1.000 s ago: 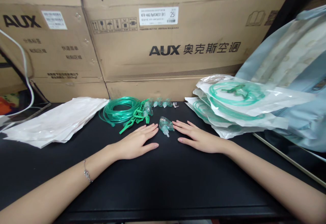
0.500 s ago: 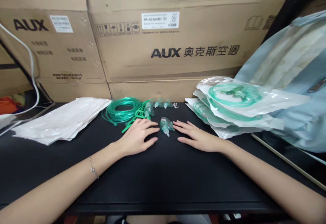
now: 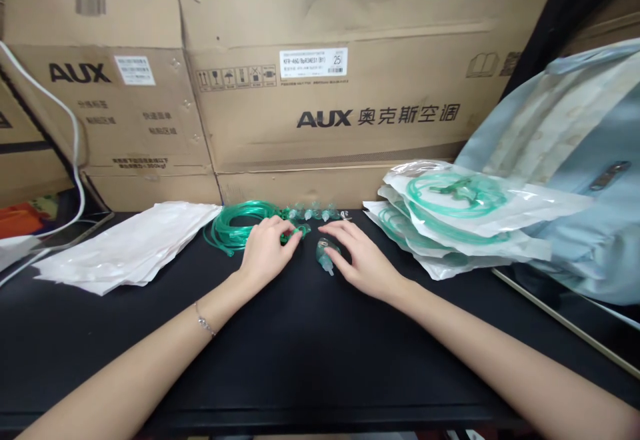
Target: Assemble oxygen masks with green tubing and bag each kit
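My left hand [image 3: 269, 248] is closed in a pinch at the green elastic strap [image 3: 301, 229], which shows past its fingertips beside the tubing. Part of what it grips is hidden behind the fingers. A clear green oxygen mask [image 3: 325, 258] with a pale connector lies on the black table between my hands. Over its right side my right hand [image 3: 361, 259] is curved, thumb and fingers apart, with the thumb at the mask's edge; whether it touches I cannot tell. Several similar small masks [image 3: 310, 211] stand in a row behind.
Coiled green tubing [image 3: 240, 220] lies behind my left hand. White pouches [image 3: 130, 243] are stacked at the left. Bagged mask sets [image 3: 455, 220] pile up at the right, near a light blue bag [image 3: 575, 160]. Large cardboard boxes [image 3: 320, 143] wall off the back of the table [image 3: 310, 360].
My left hand has gone from spread flat to pinching at the green strap, slightly farther back. My right hand has moved left over the mask, fingers now curved. The camera view has tilted up a little.
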Action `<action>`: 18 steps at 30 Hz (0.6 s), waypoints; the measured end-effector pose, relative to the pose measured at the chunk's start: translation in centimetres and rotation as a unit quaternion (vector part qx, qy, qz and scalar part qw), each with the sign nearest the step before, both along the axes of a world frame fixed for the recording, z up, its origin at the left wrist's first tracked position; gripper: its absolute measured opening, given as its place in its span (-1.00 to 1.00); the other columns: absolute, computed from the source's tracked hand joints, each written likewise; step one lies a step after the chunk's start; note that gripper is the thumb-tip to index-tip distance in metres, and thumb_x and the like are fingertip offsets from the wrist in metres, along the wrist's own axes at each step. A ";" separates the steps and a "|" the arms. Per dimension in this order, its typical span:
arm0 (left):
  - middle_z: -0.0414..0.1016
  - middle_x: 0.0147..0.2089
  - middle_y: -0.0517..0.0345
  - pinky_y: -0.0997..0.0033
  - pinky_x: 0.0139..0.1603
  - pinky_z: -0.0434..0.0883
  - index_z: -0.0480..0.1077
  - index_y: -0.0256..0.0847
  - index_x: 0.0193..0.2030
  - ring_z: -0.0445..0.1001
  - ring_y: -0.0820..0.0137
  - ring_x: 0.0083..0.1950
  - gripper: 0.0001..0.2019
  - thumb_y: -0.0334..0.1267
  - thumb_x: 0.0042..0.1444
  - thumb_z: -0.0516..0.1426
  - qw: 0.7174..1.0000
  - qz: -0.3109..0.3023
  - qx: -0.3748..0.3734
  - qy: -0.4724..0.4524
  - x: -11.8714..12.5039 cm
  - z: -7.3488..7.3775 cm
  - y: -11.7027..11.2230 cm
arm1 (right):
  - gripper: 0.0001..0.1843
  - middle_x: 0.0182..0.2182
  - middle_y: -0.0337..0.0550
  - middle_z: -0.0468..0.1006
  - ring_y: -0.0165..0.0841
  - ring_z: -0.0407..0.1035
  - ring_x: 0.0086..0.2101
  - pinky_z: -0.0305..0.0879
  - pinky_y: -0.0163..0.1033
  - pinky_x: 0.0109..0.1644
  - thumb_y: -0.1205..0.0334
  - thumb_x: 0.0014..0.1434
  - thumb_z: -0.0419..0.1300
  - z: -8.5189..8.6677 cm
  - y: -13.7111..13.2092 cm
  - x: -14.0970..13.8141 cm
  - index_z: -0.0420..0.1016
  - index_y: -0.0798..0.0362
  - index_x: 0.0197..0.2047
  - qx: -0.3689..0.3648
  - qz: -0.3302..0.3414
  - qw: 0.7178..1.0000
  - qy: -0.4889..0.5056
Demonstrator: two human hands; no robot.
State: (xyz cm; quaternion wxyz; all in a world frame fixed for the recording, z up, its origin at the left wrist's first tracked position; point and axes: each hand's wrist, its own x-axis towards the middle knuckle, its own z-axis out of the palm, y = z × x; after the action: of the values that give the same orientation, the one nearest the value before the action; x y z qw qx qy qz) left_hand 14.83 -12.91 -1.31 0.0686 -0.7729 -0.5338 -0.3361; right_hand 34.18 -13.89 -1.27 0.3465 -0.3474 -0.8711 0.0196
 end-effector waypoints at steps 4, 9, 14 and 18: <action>0.40 -0.48 0.18 0.42 -0.35 0.24 0.38 -0.22 -0.46 0.36 0.39 -0.41 -0.77 -0.10 0.04 0.08 0.975 -0.056 -0.052 -0.210 0.0 0.6 0.3 | -0.61 -0.01 -0.08 0.37 -0.26 0.23 0.00 0.17 -0.07 0.08 0.27 0.17 0.02 -1.1 0.0 0.3 0.22 0.01 0.09 -0.016 0.017 1.000 -0.020; 0.47 -0.49 0.15 0.48 -0.42 0.28 0.38 -0.26 -0.44 0.45 0.37 -0.43 -0.74 -0.06 -0.08 0.18 0.895 -0.140 -0.144 -0.399 0.1 0.8 0.9 | -0.41 -0.06 0.04 0.38 -0.19 0.27 -0.04 0.19 -0.03 0.03 0.08 0.06 0.18 -0.2 1.8 -1.1 0.17 0.13 0.12 -0.059 -0.040 0.997 -0.017; 0.55 -0.29 0.03 0.48 -0.31 0.35 0.40 -0.27 -0.32 0.51 0.33 -0.23 -0.72 -0.08 -0.06 0.19 0.830 -0.189 -0.124 -0.510 -0.8 2.0 0.9 | -0.43 -0.17 -0.01 0.36 -0.21 0.30 -0.14 0.25 -0.08 -0.09 0.13 -0.05 0.28 1.3 3.7 -4.0 0.22 0.13 0.00 -0.035 -0.062 0.996 -0.047; 0.53 -0.16 -0.01 0.44 -0.17 0.38 0.43 -0.27 -0.30 0.47 0.29 -0.06 -0.72 -0.10 -0.09 0.22 0.815 -0.194 -0.087 -0.539 -1.7 2.9 0.9 | -0.58 -0.16 -0.04 0.29 -0.28 0.32 -0.23 0.26 -0.16 -0.17 0.19 0.03 0.22 1.2 3.9 -5.1 0.29 0.04 -0.02 0.015 -0.011 0.987 -0.159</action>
State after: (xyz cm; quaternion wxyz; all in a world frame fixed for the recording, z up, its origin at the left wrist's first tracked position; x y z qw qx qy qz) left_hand 13.13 -11.99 1.57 -0.3647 -0.5581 -0.3511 -0.6575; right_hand 29.03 -10.03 -0.05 0.2092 -0.3508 -0.9113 -0.0524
